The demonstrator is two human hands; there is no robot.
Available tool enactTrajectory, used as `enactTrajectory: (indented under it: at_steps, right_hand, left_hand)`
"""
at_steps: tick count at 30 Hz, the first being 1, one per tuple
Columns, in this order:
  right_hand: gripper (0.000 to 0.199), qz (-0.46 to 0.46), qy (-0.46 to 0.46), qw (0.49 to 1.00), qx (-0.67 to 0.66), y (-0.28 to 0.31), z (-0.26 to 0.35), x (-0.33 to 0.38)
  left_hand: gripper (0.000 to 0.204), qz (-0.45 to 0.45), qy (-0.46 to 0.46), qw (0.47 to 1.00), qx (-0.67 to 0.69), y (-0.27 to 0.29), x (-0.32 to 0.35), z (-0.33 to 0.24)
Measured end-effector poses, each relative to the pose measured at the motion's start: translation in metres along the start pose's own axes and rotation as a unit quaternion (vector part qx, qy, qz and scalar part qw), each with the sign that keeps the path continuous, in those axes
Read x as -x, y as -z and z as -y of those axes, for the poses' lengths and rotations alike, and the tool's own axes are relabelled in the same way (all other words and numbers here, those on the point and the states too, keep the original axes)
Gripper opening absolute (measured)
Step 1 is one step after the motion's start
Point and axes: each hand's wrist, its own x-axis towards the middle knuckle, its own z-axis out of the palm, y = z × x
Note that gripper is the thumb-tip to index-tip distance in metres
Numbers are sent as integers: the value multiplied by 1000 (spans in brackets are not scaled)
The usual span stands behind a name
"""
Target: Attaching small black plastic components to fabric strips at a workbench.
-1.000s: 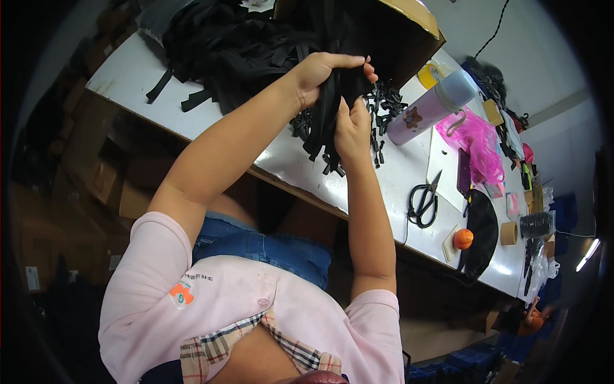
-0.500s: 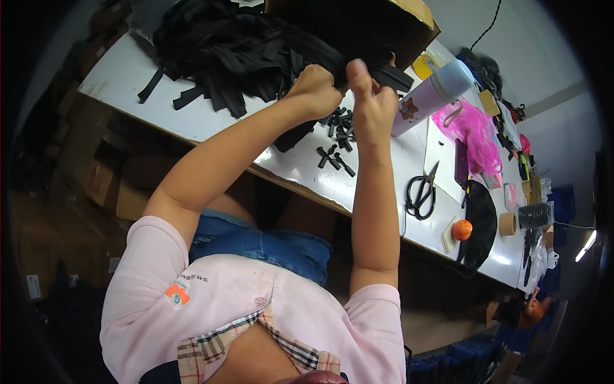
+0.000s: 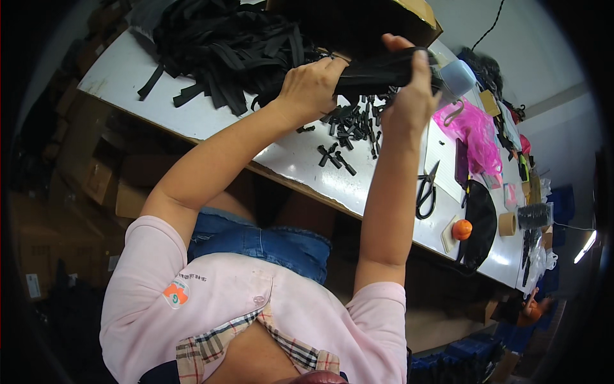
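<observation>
Bundle of flat black straps [image 3: 377,69]: held level above the white worktable [image 3: 300,160], left hand [image 3: 311,83] and right hand [image 3: 409,96] both clenched around it (ends apparently being evened). Short black strap offcuts [image 3: 348,125] lie beneath; black scissors [image 3: 425,189] right; heaped black strapping [image 3: 224,45] far left.

A bundle of black straps [image 3: 377,69] is gripped by the left hand [image 3: 311,83] and the right hand [image 3: 409,96]. A black strap pile [image 3: 224,45] and short black strap pieces [image 3: 348,125] are seen on a glossy white table [image 3: 294,157]. Black-handled scissors [image 3: 426,190], a pink plastic bag [image 3: 476,131], an orange ball [image 3: 462,229] and a tan tape roll [image 3: 508,223] are shown. A pale pink shirt [image 3: 236,307] with a tan, black, white and red plaid lining and blue denim shorts [image 3: 262,240] are worn.
</observation>
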Motion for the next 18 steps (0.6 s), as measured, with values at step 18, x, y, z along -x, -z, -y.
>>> enactTrajectory:
  at_steps: [18]
  right_hand:
    - [36,250,-85,962,76,21,9,1]
  left_hand:
    - [21,192,358,626,665,25,-28,8]
